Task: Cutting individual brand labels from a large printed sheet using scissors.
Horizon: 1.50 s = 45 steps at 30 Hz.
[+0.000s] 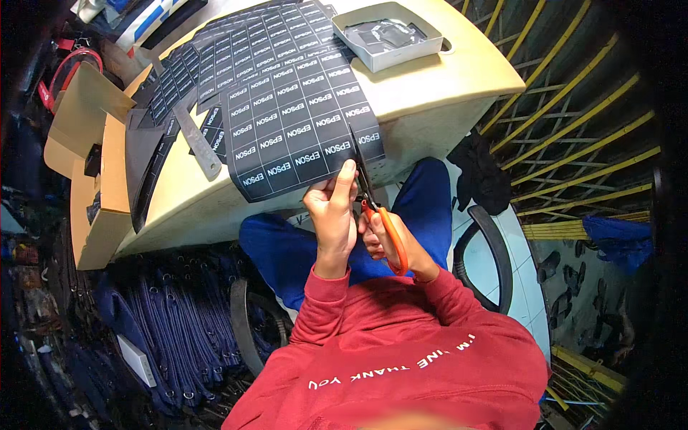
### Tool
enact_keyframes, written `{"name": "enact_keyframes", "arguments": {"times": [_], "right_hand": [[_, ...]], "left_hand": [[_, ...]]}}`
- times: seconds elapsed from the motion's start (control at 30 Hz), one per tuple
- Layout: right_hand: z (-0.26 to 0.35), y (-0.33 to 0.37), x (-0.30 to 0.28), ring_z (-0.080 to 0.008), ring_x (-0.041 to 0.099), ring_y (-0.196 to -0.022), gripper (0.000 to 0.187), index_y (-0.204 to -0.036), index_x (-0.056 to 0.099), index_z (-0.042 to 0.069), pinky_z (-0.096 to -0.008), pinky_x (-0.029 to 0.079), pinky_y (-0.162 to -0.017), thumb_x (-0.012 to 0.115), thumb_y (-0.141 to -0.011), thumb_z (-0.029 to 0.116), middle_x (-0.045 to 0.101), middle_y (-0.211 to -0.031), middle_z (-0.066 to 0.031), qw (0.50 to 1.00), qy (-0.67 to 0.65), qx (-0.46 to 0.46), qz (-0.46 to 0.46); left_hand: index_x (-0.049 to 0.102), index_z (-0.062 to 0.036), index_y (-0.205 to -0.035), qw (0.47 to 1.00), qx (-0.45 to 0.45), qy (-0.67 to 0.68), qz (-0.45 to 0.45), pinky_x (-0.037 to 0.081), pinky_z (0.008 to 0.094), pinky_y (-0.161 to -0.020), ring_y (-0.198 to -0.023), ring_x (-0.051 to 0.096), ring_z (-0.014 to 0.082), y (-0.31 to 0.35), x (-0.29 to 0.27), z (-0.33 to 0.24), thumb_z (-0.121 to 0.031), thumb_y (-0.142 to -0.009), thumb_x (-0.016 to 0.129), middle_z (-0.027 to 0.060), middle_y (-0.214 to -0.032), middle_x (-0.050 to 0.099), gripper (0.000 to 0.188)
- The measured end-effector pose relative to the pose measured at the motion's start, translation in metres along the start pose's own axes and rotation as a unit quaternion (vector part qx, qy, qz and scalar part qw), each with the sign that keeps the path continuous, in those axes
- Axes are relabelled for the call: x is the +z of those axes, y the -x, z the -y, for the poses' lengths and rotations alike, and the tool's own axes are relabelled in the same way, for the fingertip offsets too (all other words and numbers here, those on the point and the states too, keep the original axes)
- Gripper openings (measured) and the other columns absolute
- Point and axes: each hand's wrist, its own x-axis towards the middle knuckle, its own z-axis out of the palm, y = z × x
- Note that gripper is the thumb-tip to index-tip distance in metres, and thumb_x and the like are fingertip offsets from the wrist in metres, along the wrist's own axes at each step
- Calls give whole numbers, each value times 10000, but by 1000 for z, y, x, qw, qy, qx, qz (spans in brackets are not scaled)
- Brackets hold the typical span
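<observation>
A black sheet (287,122) printed with a grid of white-lettered rectangles hangs over the near edge of the table. My left hand (333,208) pinches its near edge, thumb on top. In my right hand (401,247) are scissors (390,233) with orange handles, fingers wrapped round the loops. Their dark blades (360,161) reach up into the sheet near its right side, beside my left thumb. A narrow strip lies to the right of the blades. More printed black sheets (244,50) spread across the table behind.
A shallow white box (401,61) with black pieces stands at the table's back right. A metal ruler (195,140) and an open cardboard box (107,193) are on the left. Dark blue straps (179,330) hang below left. Chair armrests (494,251) flank me; a folding lattice gate (573,122) stands right.
</observation>
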Motion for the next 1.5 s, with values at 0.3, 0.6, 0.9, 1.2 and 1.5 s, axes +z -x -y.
{"name": "enact_keyframes", "arguments": {"times": [0.3, 0.6, 0.9, 1.2, 1.5], "right_hand": [[-2, 2, -1, -30, 329, -436, 479, -848, 454, 65, -193, 273, -394, 438, -906, 540, 359, -546, 62, 999, 41, -6, -19], [1, 3, 3, -38, 405, -440, 440, -807, 476, 60, -198, 330, -397, 434, -935, 479, 434, -552, 36, 996, 74, -23, -38], [2, 5, 4, -39, 425, -428, 450, -769, 473, 56, -202, 345, -394, 447, -933, 474, 440, -531, 34, 994, 92, -27, -49], [-8, 3, 4, -41, 399, -484, 433, -838, 466, 65, -199, 339, -433, 428, -932, 486, 418, -596, 35, 999, 48, -12, -15], [-17, -7, 2, -43, 307, -505, 511, -919, 427, 56, -197, 259, -440, 368, -917, 563, 351, -620, 43, 997, 51, -60, 10]], "left_hand": [[669, -72, -867, 1000, -15, 12, 0, 413, 167, -583, -638, 541, 37, 1, 0, -1, -95, -825, 675, -2, -774, 643, 48], [670, -67, -879, 1000, -12, 12, 1, 390, 182, -576, -637, 527, 40, 0, 0, -1, -90, -824, 672, -2, -773, 641, 60], [657, -58, -831, 1000, -13, 1, -4, 375, 198, -569, -627, 509, 52, -1, 1, -1, -118, -832, 670, 11, -741, 620, 61], [619, -105, -860, 999, 26, -22, -26, 352, 210, -540, -617, 450, 38, -8, 2, -3, -156, -864, 649, -42, -775, 576, 59], [634, -88, -869, 999, 9, -28, -43, 399, 196, -572, -653, 490, 23, 8, 8, -7, -133, -859, 651, -45, -821, 598, 49]]}}
